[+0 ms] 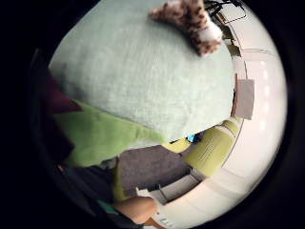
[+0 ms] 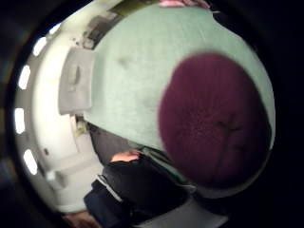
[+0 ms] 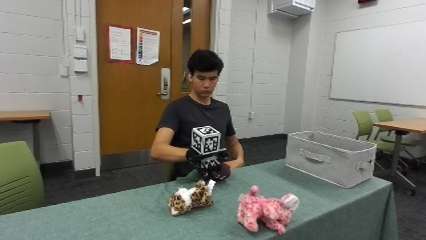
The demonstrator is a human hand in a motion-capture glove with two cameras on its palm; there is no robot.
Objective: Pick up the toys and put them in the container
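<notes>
Two plush toys on green worktop (image 3: 100,215): leopard toy (image 3: 190,196) and pink toy (image 3: 267,211), side by side. Gloved right hand (image 3: 212,164) raised just behind and above the leopard; dark purple object (image 2: 213,121) close to the palm. Grip state: cannot tell. Grey container (image 3: 329,157) well apart, at the far end, past the pink toy. No legible writing.

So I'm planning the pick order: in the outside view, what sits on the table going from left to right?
Leopard-spotted toy → gloved right hand holding a dark purple toy, just behind it → pink toy → grey container at the far right end.
</notes>
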